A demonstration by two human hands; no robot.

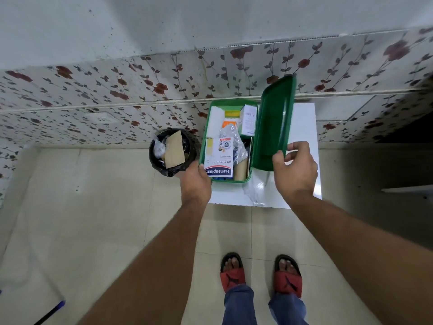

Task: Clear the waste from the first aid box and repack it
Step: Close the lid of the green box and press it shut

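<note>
A green first aid box [212, 106] sits on a small white table [304, 123] against the wall, with its green lid [274, 120] raised on the right side. Inside lie a Hansaplast plaster box [219, 160], a white pad [215, 121], a small white carton [248, 123], crumpled clear plastic [230, 137] and a brown cardboard roll [241, 170]. My left hand [195, 181] grips the box's near left corner. My right hand [295, 170] pinches the lid's near edge between thumb and fingers.
A black-lined waste bin [173, 168] stands on the floor left of the table, holding brown card and crumpled wrappers. A clear plastic wrapper [254, 191] lies on the table's front edge. A floral-papered wall runs behind. My sandalled feet [260, 275] stand on beige tiles.
</note>
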